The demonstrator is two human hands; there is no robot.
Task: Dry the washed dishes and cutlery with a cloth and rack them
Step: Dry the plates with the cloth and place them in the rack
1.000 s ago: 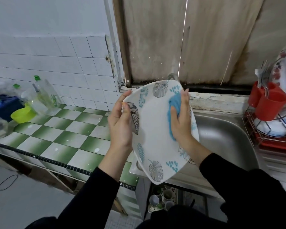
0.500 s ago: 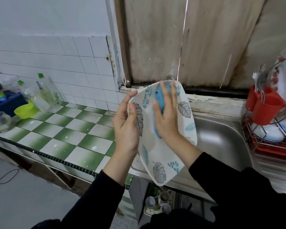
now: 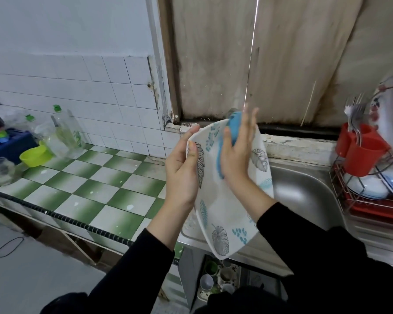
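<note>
Above the near rim of the steel sink [image 3: 304, 196], your left hand [image 3: 182, 171] grips the left edge of the white rounded-square plate with grey and blue leaf prints [image 3: 222, 214], thumb on its face. Your right hand [image 3: 236, 155] lies flat, fingers straight and pointing up, pressing the blue cloth [image 3: 234, 129] against the plate's upper face. The plate stands on edge, one corner pointing down.

The plate [image 3: 222, 207] in my left hand [image 3: 182, 173] was smooth, softly shiny. The blue cloth [image 3: 234, 128] under my right hand [image 3: 236, 155] looked soft and matt. Right of that hand the sink [image 3: 304, 196] was brushed metal, the cups [image 3: 361, 155] beyond glossy red plastic. Left of my hands the counter tiles [image 3: 95, 186] were glazed; above, the boards [image 3: 281, 53] were rough wood.
</note>
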